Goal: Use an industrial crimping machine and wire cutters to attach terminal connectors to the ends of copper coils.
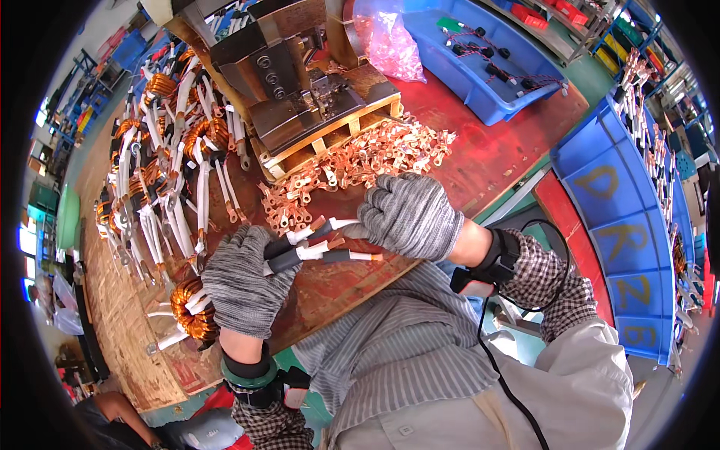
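Observation:
My left hand (251,281), in a grey knitted glove, is closed around the leads of a copper-wound ring coil (193,311). Several cable leads (285,261) in black and white sleeving stick out to the right of that hand, some with bare copper ends. My right hand (411,217), gloved alike, has its fingers curled in and pinches the white-sleeved tip (343,223) of the upper lead; its fingertips are partly hidden. Just beyond both hands lies a spread pile of copper ring terminals (375,154).
A dark metal press (300,90) stands on a wooden pallet behind the terminals. Many coils with white leads (161,165) are heaped at left. At the back right are a pink plastic bag (394,49) and a blue tray (487,101); a blue crate (611,217) stands right. Another person's arm (124,411) shows lower left.

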The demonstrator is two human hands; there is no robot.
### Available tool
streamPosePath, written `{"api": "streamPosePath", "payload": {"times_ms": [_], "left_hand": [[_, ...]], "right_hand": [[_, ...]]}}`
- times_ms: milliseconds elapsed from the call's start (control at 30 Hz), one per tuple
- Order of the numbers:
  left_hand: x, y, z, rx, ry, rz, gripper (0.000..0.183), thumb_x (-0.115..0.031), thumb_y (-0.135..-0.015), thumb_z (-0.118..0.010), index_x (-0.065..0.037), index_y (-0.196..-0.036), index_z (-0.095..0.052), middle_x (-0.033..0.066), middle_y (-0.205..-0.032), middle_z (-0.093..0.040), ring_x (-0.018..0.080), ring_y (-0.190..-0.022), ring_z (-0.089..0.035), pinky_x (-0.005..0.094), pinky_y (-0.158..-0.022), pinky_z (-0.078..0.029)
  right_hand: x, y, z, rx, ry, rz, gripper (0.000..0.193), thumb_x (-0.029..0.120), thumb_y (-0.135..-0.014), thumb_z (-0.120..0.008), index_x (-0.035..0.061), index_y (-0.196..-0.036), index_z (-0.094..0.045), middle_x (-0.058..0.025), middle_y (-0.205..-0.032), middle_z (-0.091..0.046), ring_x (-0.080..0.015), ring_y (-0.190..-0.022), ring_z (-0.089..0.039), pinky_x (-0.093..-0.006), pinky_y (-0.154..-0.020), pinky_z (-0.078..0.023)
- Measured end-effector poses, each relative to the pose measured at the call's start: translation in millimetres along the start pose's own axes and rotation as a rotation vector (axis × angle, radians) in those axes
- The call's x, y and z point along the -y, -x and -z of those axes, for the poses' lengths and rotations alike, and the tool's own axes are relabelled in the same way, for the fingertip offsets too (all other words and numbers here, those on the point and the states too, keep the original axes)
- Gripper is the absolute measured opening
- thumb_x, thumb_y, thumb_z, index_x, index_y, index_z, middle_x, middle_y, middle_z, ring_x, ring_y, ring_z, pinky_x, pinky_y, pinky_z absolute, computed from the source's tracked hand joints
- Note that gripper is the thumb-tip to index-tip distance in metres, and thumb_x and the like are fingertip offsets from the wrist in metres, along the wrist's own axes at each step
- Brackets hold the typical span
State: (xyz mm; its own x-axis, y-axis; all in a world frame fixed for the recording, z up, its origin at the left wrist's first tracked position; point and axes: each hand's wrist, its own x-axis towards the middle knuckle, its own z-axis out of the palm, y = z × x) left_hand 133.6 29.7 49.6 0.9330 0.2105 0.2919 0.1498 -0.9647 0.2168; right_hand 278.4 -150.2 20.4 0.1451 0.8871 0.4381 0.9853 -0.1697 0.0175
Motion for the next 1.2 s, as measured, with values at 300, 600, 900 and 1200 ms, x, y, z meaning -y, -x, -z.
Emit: {"api": "streamPosePath", "payload": {"times_ms": [300, 600, 900, 1200], "left_hand": [[24.9, 8.5, -15.3, -0.143, -0.077, -0.046, 0.038, -0.034, -0.063, -0.068, -0.003, -0.08, -0.055, 0.0123, -0.068, -0.057, 0.0304, -0.062, -0.056, 0.0365, -0.057, -0.045], [39.3, 10.8, -3.4, -0.161, 0.087, 0.191, 0.053, -0.018, -0.061, -0.075, 0.005, -0.103, -0.053, 0.014, -0.085, -0.061, 0.0212, -0.076, -0.06, 0.0283, -0.07, -0.048], [19.0, 8.1, -12.0, -0.18, -0.047, -0.051, 0.035, -0.029, -0.062, -0.07, -0.003, -0.079, -0.054, 0.0106, -0.069, -0.057, 0.0278, -0.061, -0.056, 0.0335, -0.056, -0.045], [9.9, 9.0, -11.4, -0.031, -0.049, 0.072, 0.036, -0.028, -0.062, -0.07, -0.003, -0.082, -0.054, 0.0114, -0.072, -0.057, 0.0287, -0.066, -0.057, 0.0349, -0.057, -0.045]], "right_hand": [[5.7, -2.0, 0.9, 0.06, -1.319, -0.639, 0.02, 0.016, -0.088, -0.043, 0.0024, -0.08, -0.054, -0.0091, -0.056, -0.044, -0.0175, -0.051, -0.047, -0.0286, -0.049, -0.04], [28.3, 9.6, -11.3, -0.066, -0.279, -0.136, 0.033, 0.033, -0.08, -0.05, 0.0005, -0.085, -0.055, -0.0126, -0.082, -0.054, -0.0271, -0.08, -0.052, -0.0365, -0.065, -0.044], [24.4, 22.3, -11.2, 0.522, -2.624, -1.02, 0.028, 0.036, -0.09, -0.04, 0.0114, -0.078, -0.048, 0.0072, -0.056, -0.035, -0.005, -0.042, -0.033, -0.0175, -0.034, -0.028], [18.2, 19.0, 13.5, 0.764, -2.165, -0.907, 0.03, 0.035, -0.086, -0.048, 0.01, -0.069, -0.049, 0.0049, -0.056, -0.038, -0.0023, -0.048, -0.036, -0.0152, -0.033, -0.026]]}}
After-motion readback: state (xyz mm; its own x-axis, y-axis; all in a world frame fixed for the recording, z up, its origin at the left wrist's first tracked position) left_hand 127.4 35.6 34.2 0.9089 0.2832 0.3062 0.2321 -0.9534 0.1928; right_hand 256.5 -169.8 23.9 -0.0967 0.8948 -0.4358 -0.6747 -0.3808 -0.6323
